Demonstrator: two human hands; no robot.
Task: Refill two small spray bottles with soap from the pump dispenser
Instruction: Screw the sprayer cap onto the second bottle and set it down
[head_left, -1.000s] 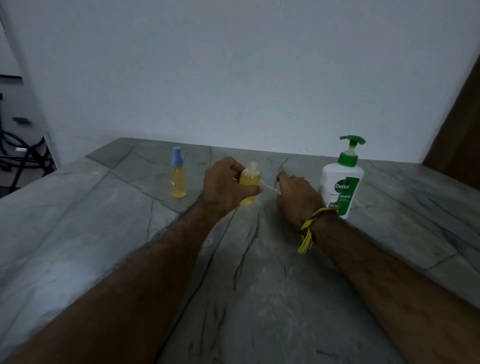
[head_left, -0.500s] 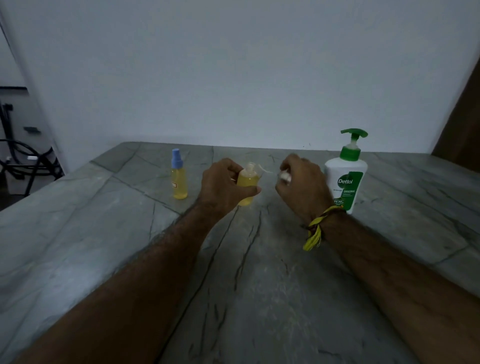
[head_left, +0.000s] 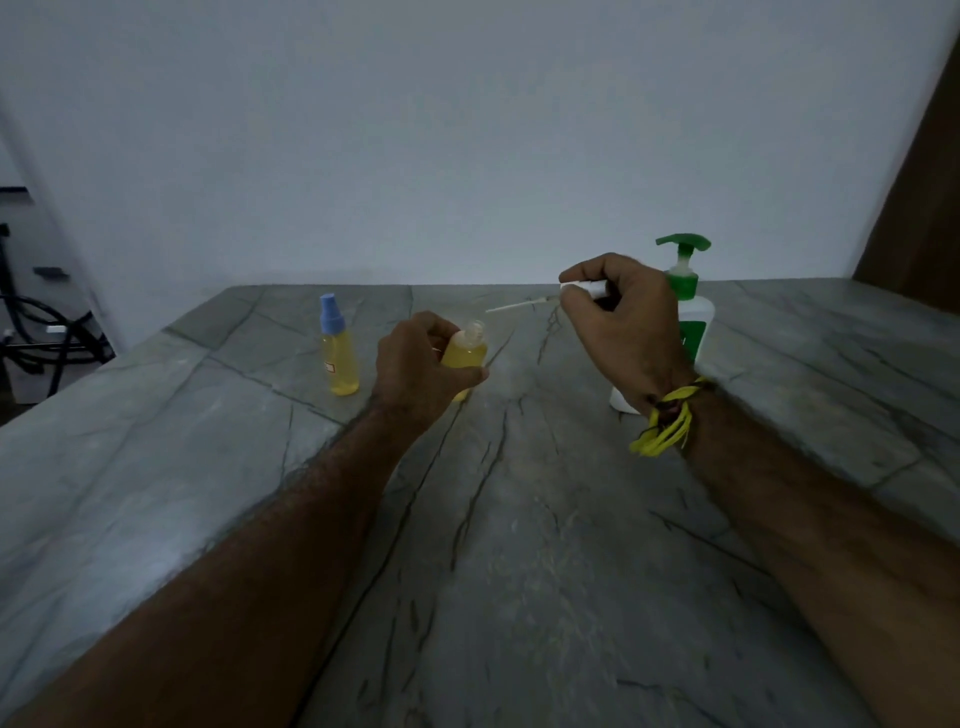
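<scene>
The left hand (head_left: 415, 364) is curled round an uncapped spray bottle (head_left: 467, 353) of yellow liquid that stands on the stone counter (head_left: 519, 571), its neck open at the top. To the right of that bottle and above it, the right hand (head_left: 618, 322) pinches the white spray head (head_left: 584, 287) (its thin dip tube (head_left: 514, 306) points left towards the open neck, clear of it). The pump dispenser (head_left: 688, 291) stands behind the right hand, partly hidden. Left of the open bottle, just apart, stands a second spray bottle (head_left: 340, 358) with a blue cap.
</scene>
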